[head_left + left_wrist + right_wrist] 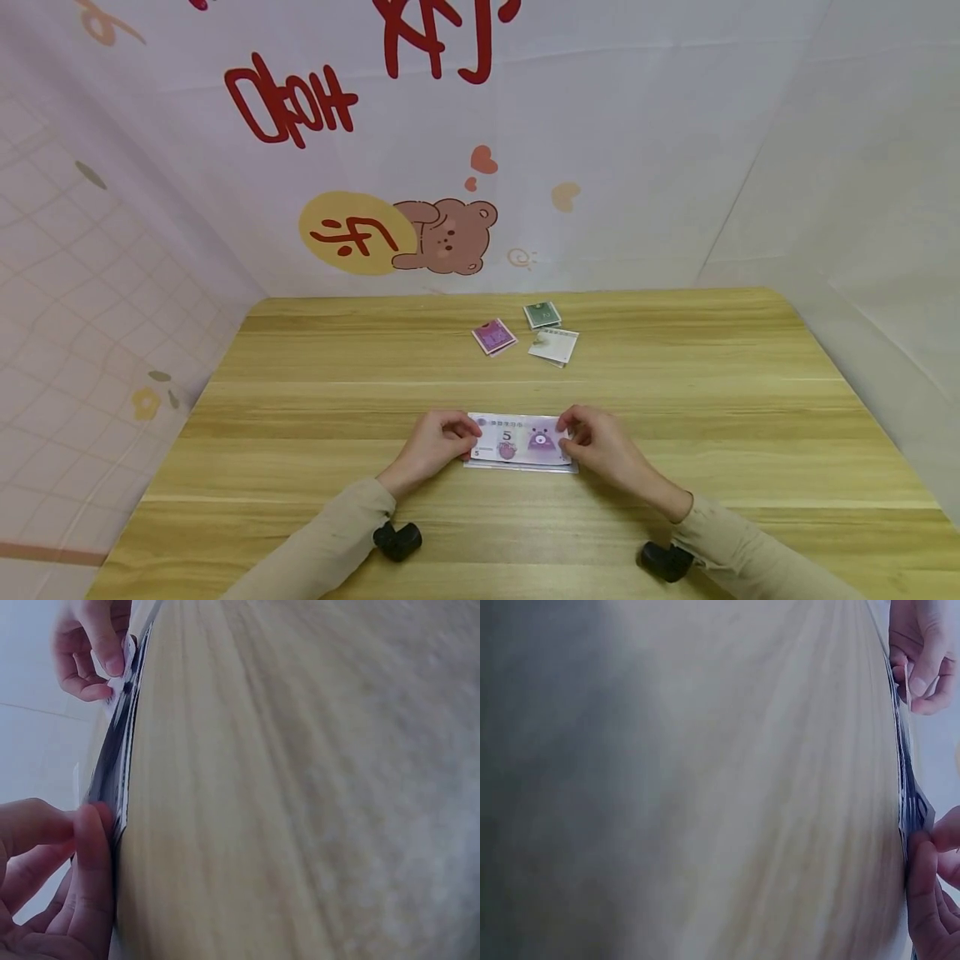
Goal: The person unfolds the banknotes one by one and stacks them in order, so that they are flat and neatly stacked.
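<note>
A purple-and-white play banknote (525, 450) marked 5 lies lengthwise in front of me. My left hand (437, 442) pinches its left end between thumb and fingers. At the opposite end, my right hand (606, 450) pinches it the same way. Below the note, the edge of a flat layer (517, 467) shows along the near side; the rest of it is covered. In the left wrist view, my left hand (64, 877) holds the note edge-on just over the wood. The right wrist view has my right hand (934, 892) at the near end of the thin dark-edged layers (907, 780).
Farther back on the wooden table (337, 367) lie a folded purple note (494, 335), a folded green note (542, 314) and a folded whitish note (553, 345). Behind the table hangs a white cloth (637, 125) printed with a bear and red characters.
</note>
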`<state>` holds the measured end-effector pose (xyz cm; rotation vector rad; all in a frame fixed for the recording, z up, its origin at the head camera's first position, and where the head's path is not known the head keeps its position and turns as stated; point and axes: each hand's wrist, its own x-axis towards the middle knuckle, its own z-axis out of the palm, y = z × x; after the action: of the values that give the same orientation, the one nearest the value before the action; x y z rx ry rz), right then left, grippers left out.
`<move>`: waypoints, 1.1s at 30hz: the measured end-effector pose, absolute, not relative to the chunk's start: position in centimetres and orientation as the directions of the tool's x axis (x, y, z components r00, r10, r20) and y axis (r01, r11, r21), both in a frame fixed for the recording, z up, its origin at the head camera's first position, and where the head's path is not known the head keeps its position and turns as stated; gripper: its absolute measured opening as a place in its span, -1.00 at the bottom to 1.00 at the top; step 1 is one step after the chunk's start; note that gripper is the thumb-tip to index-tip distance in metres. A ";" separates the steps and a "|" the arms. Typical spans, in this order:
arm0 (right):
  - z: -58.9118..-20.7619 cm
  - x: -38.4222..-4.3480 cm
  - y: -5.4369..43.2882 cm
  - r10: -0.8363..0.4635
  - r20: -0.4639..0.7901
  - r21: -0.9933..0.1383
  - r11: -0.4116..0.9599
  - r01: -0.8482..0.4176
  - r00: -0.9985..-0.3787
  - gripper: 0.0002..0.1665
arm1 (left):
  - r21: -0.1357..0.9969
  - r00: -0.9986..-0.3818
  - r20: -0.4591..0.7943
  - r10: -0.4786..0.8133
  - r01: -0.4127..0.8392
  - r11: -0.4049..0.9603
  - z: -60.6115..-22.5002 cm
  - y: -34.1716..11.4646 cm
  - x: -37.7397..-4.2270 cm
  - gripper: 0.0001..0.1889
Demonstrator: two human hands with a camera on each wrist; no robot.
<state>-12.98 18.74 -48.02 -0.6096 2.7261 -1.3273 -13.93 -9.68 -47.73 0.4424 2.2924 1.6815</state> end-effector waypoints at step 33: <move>-47.8 -13.6 18.8 -0.401 0.091 -0.731 0.594 -0.335 -0.911 -0.83 | 0.908 -0.926 -0.166 0.338 -0.011 0.418 -46.2 -8.8 -13.9 -0.89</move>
<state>-13.55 18.76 -47.82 -0.6316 2.7303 -1.2258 -13.93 -8.78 -46.19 0.2824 2.3536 1.5116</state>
